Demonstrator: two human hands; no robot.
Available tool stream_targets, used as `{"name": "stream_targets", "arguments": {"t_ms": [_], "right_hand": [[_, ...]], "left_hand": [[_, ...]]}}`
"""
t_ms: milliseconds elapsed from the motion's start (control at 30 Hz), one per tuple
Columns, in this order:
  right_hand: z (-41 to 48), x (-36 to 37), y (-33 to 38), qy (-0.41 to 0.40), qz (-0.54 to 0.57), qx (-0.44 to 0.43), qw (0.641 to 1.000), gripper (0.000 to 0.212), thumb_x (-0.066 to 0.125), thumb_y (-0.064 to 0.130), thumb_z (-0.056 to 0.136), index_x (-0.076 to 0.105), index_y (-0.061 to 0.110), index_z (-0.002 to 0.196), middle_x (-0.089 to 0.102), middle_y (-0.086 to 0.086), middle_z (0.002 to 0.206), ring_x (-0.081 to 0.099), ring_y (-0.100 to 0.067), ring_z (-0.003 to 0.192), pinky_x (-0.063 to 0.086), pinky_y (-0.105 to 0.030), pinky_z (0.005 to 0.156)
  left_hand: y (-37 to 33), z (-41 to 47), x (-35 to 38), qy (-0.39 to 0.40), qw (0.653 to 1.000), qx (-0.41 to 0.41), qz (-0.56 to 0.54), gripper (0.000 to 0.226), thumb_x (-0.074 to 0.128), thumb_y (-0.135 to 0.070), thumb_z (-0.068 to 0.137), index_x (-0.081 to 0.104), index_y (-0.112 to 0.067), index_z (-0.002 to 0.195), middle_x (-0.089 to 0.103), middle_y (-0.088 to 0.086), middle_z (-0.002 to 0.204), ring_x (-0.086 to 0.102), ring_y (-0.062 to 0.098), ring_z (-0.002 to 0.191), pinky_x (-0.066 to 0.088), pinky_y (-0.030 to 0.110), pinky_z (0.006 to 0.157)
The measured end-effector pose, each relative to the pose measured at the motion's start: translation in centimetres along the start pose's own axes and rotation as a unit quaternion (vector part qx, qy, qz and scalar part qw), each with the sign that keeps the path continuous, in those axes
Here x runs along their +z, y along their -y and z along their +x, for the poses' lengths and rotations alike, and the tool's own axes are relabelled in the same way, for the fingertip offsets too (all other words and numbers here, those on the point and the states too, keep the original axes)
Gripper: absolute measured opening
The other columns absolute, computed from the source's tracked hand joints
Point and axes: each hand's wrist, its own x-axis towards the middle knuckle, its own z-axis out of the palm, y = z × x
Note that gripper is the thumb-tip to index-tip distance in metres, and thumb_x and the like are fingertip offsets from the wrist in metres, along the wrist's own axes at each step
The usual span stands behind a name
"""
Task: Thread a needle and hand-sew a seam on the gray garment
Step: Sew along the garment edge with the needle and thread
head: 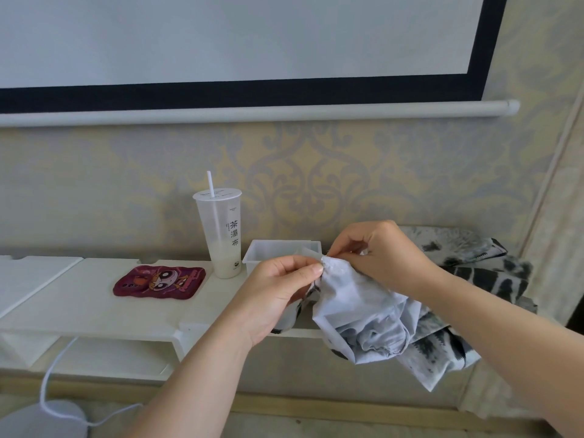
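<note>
Left hand (278, 289) and right hand (382, 257) meet, both pinching the puckered top edge of the crumpled light-gray garment (357, 308), just in front of the clear rectangular plastic box (275, 251). Needle and thread are too small to see; sewing is probably midway, the seam unfinished.

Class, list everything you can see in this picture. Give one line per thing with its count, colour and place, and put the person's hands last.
projector screen: 1, white, black border, top wall.
cup: 1, clear, milky drink, white straw, mid shelf.
cartoon-printed flat item: 1, dark red, left of cup.
box: 1, white, right of cup.
gray garment: 1, light gray, hanging from both hands.
patterned cloth: 1, black-and-white, right, behind garment.
shelf: 1, white, along wall.
cable: 1, white, lower left.
left hand: 1, pinches garment's top edge.
right hand: 1, pinches same edge; needle not discernible.
</note>
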Motion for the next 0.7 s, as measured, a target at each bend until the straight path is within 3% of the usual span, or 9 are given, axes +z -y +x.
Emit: {"name": "stream_targets", "arguments": {"t_ms": [367,533,700], "right_hand": [[0.1,0.3,0.8,0.008,-0.057,-0.094,0.994,0.014,0.069,0.0,0.08,0.074,0.013,0.081,0.062,0.017,0.075,0.06,0.003,0.071,0.045,-0.007,0.067],[0.2,-0.2,1.0,0.032,0.023,0.016,0.999,0.014,0.067,0.006,0.085,0.072,0.019,0.087,0.07,0.01,0.082,0.064,0.005,0.08,0.045,-0.004,0.071],[0.4,-0.2,1.7,0.063,0.018,0.027,0.997,0.02,0.062,0.004,0.087,0.07,0.021,0.081,0.072,0.005,0.081,0.065,0.0,0.075,0.049,-0.011,0.071]], "left_hand": [[-0.1,0.0,0.5,-0.024,0.999,0.02,0.007,0.016,0.061,-0.01,0.088,0.073,-0.016,0.079,0.07,-0.002,0.076,0.062,0.006,0.072,0.047,0.023,0.078],[0.0,-0.1,0.4,-0.043,0.998,0.025,0.034,0.012,0.062,-0.013,0.088,0.071,-0.016,0.081,0.066,-0.01,0.065,0.058,0.0,0.063,0.045,0.02,0.074],[0.1,-0.1,0.5,-0.037,0.998,0.025,0.045,0.011,0.062,-0.014,0.089,0.07,-0.015,0.082,0.064,-0.012,0.064,0.056,-0.001,0.061,0.045,0.014,0.068]]}}
